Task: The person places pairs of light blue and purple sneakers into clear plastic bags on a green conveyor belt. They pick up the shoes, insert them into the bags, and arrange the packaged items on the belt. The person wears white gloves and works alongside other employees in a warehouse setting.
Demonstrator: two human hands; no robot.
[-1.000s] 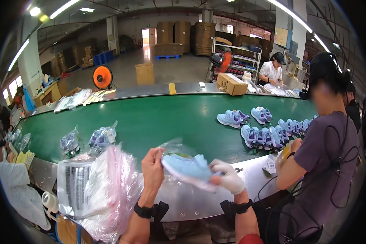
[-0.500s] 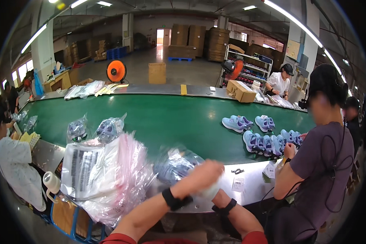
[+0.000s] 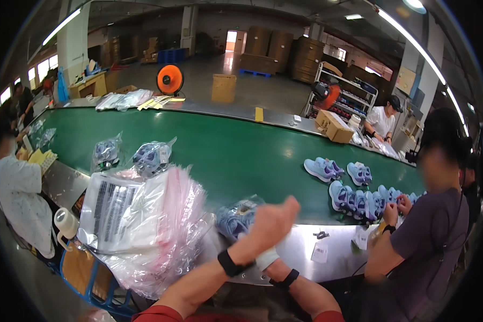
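Note:
My left hand (image 3: 271, 222) crosses in front of me above the metal edge of the belt, its fingers curled together. What they hold, if anything, does not show. A pair of blue shoes in a clear plastic bag (image 3: 233, 220) lies just beyond it, partly covered by that hand. Under the left wrist is my right hand (image 3: 266, 258), with something whitish over it, perhaps a glove; its fingers are hidden. Left of both hands sits a big heap of clear plastic bags (image 3: 166, 214).
Two more bagged pairs of shoes (image 3: 106, 152) lie on the green belt (image 3: 214, 145). Unbagged blue shoes (image 3: 354, 198) stand at the right, where a co-worker (image 3: 440, 225) handles them. White tags (image 3: 320, 252) and a small dark item (image 3: 321, 235) rest on the metal ledge.
The whole view has shifted and tilted slightly. My left hand has come forward off the bagged shoes' front, uncovering less of my right hand. The co-worker at the right now reaches to the shoes.

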